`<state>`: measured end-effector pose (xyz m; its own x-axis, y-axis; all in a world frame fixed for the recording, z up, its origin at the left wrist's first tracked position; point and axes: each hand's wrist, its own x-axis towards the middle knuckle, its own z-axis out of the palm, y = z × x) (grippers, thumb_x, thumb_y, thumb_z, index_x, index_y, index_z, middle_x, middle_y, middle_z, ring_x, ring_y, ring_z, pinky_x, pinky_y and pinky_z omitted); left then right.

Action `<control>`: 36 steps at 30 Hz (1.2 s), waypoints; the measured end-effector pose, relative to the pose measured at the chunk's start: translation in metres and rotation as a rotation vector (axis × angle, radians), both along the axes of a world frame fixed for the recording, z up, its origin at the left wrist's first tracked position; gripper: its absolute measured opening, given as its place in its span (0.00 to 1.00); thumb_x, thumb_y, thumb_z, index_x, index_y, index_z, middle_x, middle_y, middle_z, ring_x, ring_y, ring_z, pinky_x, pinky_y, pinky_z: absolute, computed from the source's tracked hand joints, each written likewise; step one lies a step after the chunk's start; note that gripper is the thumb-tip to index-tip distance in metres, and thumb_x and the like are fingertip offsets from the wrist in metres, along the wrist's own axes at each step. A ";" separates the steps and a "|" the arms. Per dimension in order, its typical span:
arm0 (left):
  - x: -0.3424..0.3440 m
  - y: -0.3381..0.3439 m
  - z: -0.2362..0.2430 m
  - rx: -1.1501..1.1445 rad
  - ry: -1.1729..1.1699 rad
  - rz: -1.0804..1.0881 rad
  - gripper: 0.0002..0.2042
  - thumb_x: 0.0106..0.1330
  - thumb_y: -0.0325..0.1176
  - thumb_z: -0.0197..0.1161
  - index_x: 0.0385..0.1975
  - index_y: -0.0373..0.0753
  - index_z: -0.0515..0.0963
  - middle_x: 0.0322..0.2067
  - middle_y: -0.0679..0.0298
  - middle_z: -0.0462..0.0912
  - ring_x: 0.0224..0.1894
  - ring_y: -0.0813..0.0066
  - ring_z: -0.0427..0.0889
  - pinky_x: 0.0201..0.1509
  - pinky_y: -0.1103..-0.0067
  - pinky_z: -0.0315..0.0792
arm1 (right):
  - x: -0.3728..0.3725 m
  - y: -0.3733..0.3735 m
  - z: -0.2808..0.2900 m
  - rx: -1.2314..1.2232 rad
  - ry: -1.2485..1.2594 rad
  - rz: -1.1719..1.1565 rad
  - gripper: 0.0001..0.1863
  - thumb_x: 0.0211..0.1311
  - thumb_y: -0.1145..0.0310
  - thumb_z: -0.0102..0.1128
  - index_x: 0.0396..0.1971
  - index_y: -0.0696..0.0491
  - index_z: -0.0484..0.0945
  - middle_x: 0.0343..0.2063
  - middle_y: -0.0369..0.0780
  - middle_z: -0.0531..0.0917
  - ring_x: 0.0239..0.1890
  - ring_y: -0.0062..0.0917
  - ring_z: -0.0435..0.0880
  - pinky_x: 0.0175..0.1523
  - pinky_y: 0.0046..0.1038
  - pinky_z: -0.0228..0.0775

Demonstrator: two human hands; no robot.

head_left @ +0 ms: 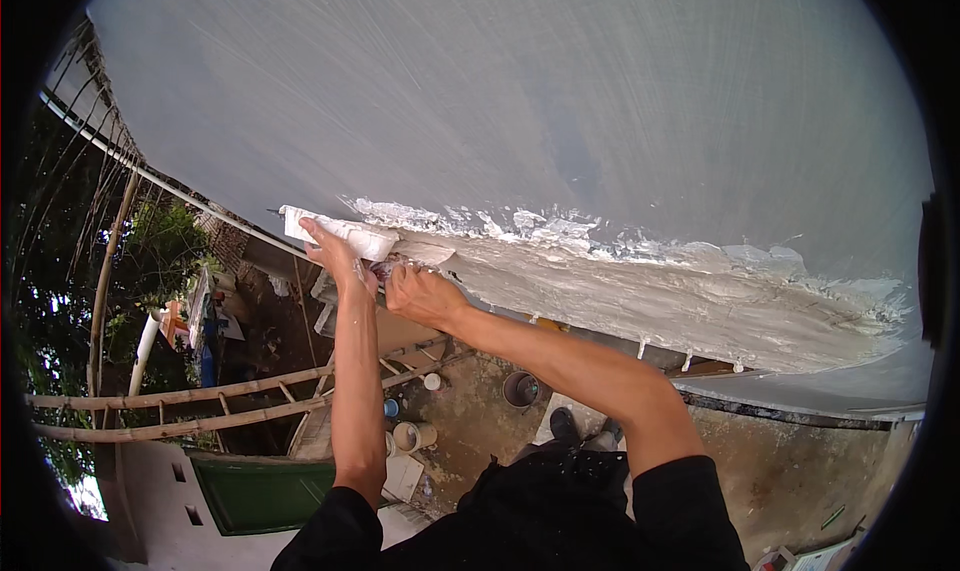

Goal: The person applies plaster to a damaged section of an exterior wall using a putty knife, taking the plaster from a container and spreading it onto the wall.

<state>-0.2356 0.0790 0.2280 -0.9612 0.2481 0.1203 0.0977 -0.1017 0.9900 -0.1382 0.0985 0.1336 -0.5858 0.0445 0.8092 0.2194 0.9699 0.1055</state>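
Observation:
My left hand (338,256) is closed on a long white slab-like piece (345,233) thick with wet plaster, its thumb on the near side. Just to the right, my right hand (422,295) makes a fist around the handle of what looks like a trowel, mostly hidden by the fingers. A pale, plaster-smeared blade (432,255) shows above the knuckles. Both hands are close together at the left end of a rough band of wet plaster (640,283). This band runs rightward along the lower edge of a smooth grey surface (520,91), with ragged white smears on its upper side.
A bamboo ladder (200,403) lies across the lower left, near a green panel (265,496). Buckets (412,435) and a dark pail (521,389) stand on the stained floor (470,421) below. White drips (688,361) hang from the plaster's lower edge.

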 end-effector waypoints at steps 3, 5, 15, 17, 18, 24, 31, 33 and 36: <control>0.003 -0.001 0.004 -0.022 -0.031 0.002 0.53 0.57 0.73 0.42 0.67 0.33 0.32 0.66 0.45 0.43 0.68 0.51 0.51 0.67 0.59 0.54 | -0.002 0.001 0.001 0.015 0.026 -0.039 0.06 0.41 0.70 0.56 0.15 0.57 0.76 0.16 0.38 0.73 0.19 0.22 0.74 0.18 0.20 0.67; 0.003 -0.001 0.005 -0.020 -0.037 -0.011 0.53 0.57 0.73 0.41 0.67 0.33 0.32 0.67 0.46 0.43 0.68 0.51 0.51 0.67 0.59 0.55 | -0.003 0.001 0.003 0.040 0.056 -0.054 0.06 0.41 0.70 0.57 0.15 0.57 0.76 0.16 0.38 0.73 0.18 0.21 0.74 0.18 0.20 0.67; -0.003 -0.005 0.009 0.015 -0.011 -0.099 0.49 0.59 0.71 0.41 0.68 0.37 0.35 0.68 0.49 0.43 0.68 0.52 0.50 0.67 0.58 0.54 | 0.000 0.001 0.008 0.051 -0.010 -0.029 0.06 0.42 0.70 0.56 0.16 0.57 0.76 0.15 0.38 0.74 0.17 0.20 0.74 0.17 0.20 0.65; 0.000 -0.004 0.010 0.021 -0.013 -0.077 0.49 0.60 0.71 0.40 0.68 0.36 0.36 0.68 0.49 0.43 0.68 0.52 0.50 0.67 0.57 0.54 | -0.001 0.002 0.007 0.044 -0.033 -0.042 0.06 0.42 0.70 0.56 0.16 0.57 0.76 0.15 0.38 0.74 0.17 0.20 0.75 0.17 0.21 0.66; 0.002 -0.003 0.011 0.026 -0.015 -0.057 0.48 0.60 0.70 0.40 0.68 0.36 0.37 0.68 0.49 0.43 0.69 0.52 0.50 0.66 0.57 0.54 | -0.001 0.002 0.007 0.046 -0.034 -0.045 0.06 0.42 0.70 0.56 0.16 0.57 0.76 0.15 0.38 0.74 0.17 0.20 0.75 0.17 0.21 0.66; -0.011 -0.008 0.010 0.024 -0.028 -0.121 0.51 0.58 0.70 0.45 0.67 0.37 0.31 0.67 0.49 0.45 0.68 0.55 0.52 0.67 0.63 0.55 | -0.003 0.000 0.007 0.018 -0.034 -0.043 0.06 0.43 0.70 0.56 0.16 0.57 0.76 0.15 0.38 0.74 0.17 0.21 0.76 0.17 0.21 0.67; -0.012 -0.007 0.007 -0.004 0.043 -0.063 0.52 0.58 0.70 0.46 0.67 0.37 0.30 0.67 0.49 0.44 0.68 0.55 0.51 0.68 0.63 0.53 | -0.003 0.000 0.012 0.010 -0.010 -0.074 0.06 0.44 0.70 0.55 0.16 0.57 0.75 0.15 0.38 0.74 0.16 0.22 0.76 0.17 0.22 0.68; -0.015 -0.009 0.007 0.023 0.032 -0.117 0.52 0.58 0.70 0.46 0.67 0.38 0.30 0.67 0.49 0.44 0.68 0.55 0.51 0.68 0.63 0.54 | -0.004 0.000 0.012 0.029 -0.002 -0.079 0.06 0.44 0.70 0.55 0.16 0.57 0.75 0.15 0.38 0.74 0.16 0.23 0.76 0.17 0.23 0.68; -0.012 -0.011 0.009 0.035 0.028 -0.140 0.51 0.58 0.70 0.46 0.67 0.38 0.30 0.67 0.49 0.45 0.68 0.55 0.51 0.68 0.64 0.54 | -0.005 -0.002 0.009 0.028 -0.010 -0.086 0.06 0.44 0.70 0.55 0.16 0.56 0.75 0.15 0.38 0.74 0.17 0.23 0.77 0.18 0.23 0.68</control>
<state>-0.2477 0.0681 0.2368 -0.9136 0.3746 0.1580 0.1079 -0.1511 0.9826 -0.1434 0.0965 0.1425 -0.5886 0.0721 0.8052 0.3005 0.9442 0.1351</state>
